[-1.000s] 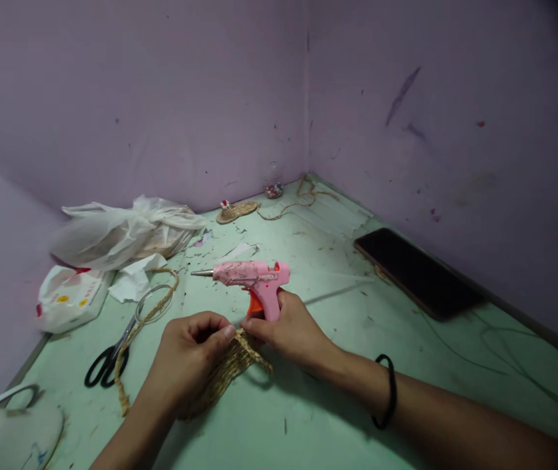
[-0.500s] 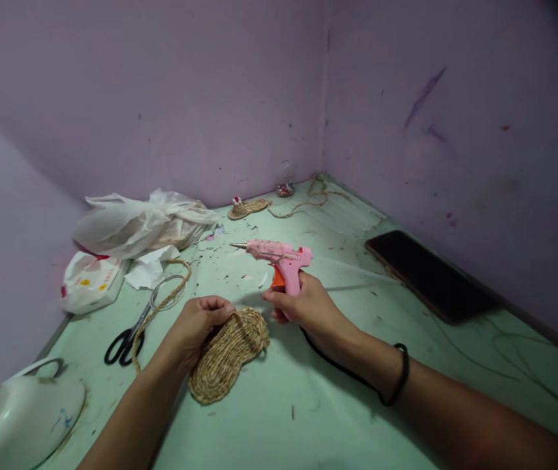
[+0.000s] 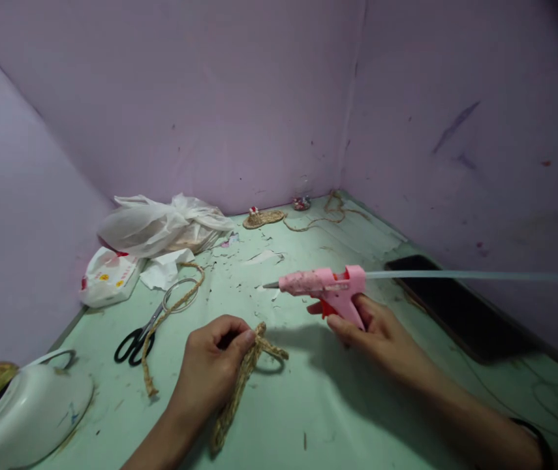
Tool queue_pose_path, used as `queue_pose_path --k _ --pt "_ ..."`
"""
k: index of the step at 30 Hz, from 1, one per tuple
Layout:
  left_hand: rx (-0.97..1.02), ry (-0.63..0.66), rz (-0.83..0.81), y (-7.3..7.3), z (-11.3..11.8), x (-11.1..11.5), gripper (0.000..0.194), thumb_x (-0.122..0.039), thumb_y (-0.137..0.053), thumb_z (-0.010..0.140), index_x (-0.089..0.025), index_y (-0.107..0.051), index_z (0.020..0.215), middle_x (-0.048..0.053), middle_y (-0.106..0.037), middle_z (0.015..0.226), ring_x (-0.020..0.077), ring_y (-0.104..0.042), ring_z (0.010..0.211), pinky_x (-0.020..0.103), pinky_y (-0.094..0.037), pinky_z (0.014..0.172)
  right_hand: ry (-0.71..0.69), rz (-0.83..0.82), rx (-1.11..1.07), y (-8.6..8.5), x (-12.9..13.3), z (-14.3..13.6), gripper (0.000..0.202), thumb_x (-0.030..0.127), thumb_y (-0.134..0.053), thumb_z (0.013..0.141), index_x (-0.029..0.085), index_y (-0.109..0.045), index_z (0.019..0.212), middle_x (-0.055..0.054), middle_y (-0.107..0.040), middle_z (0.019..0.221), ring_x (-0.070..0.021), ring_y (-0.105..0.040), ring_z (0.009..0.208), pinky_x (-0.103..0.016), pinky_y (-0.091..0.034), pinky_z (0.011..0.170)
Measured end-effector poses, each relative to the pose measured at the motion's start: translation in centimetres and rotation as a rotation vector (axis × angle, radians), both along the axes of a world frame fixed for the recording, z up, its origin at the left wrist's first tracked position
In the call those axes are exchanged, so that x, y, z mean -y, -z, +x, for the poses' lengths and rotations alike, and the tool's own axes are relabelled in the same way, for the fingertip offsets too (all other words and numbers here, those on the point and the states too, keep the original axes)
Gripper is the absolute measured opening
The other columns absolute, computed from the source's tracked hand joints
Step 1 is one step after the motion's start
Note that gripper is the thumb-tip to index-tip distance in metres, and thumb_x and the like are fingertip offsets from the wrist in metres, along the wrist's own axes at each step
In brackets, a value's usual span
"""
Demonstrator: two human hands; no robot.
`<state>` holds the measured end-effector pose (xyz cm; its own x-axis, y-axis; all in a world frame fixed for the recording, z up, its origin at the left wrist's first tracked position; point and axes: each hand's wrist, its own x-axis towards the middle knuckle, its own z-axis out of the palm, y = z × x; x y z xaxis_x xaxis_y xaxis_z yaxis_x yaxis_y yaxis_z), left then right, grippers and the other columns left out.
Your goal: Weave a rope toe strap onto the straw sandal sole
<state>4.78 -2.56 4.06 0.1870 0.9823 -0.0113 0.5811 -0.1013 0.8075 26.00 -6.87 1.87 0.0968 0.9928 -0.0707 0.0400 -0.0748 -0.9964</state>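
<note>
A pink glue gun (image 3: 325, 284) with a long clear glue stick out of its back is gripped by my right hand (image 3: 371, 326), fingers near the orange trigger. Its metal nozzle points left. My left hand (image 3: 217, 359) pinches the upper end of a braided straw sole (image 3: 239, 395), which is now tilted nearly edge-on, with a short strap piece (image 3: 273, 351) sticking out to the right. A gap separates nozzle and sole. To the left of my left hand lie black-handled scissors (image 3: 136, 343) and a loose length of braided rope (image 3: 171, 309).
A plastic bag (image 3: 161, 225), a wrapped box (image 3: 112, 274) and crumpled tissue (image 3: 164, 269) lie back left. Another straw sole (image 3: 263, 219) and a small jar (image 3: 301, 203) stand by the wall. At right is a dark phone (image 3: 459, 313); a white bowl-like object (image 3: 38, 411) sits front left.
My left hand has turned the sole from nearly flat to edge-on. My right hand and the glue gun have moved right and lower, and the glue stick now shows. The view has shifted.
</note>
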Motion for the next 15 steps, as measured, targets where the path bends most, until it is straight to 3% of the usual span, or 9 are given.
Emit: queue_pose_path --k 4,8,15 --pt "-0.009 0.046 0.041 0.5 -0.2 0.0 0.018 -0.030 -0.057 0.071 -0.016 -0.060 0.059 -0.002 -0.054 0.053 0.0118 -0.047 0.052 0.021 -0.036 0.049 -0.025 -0.035 0.000 1.1 1.0 0.8 0.031 0.043 -0.062 0.068 0.017 -0.060 0.085 -0.008 -0.063 0.081 -0.0198 -0.058 0.074 -0.029 -0.045 0.064" --pt "-0.027 0.072 0.097 0.8 -0.7 -0.3 0.018 -0.029 -0.056 0.073 -0.017 -0.059 0.060 -0.001 -0.055 0.055 0.0125 -0.049 0.054 0.021 -0.038 0.052 -0.121 -0.023 0.006 1.7 1.1 0.6 0.036 0.051 -0.058 0.071 0.016 -0.062 0.077 -0.003 -0.056 0.067 -0.0140 -0.049 0.059 -0.026 -0.040 0.054" --pt "0.009 0.057 0.258 1.5 -1.0 -0.4 0.018 -0.030 -0.056 0.074 -0.018 -0.060 0.060 -0.002 -0.058 0.057 0.0134 -0.051 0.054 0.022 -0.039 0.054 -0.143 0.020 -0.067 2.2 0.8 0.1 0.040 0.053 -0.056 0.073 0.015 -0.064 0.081 -0.004 -0.057 0.072 -0.0140 -0.049 0.062 -0.025 -0.040 0.056"
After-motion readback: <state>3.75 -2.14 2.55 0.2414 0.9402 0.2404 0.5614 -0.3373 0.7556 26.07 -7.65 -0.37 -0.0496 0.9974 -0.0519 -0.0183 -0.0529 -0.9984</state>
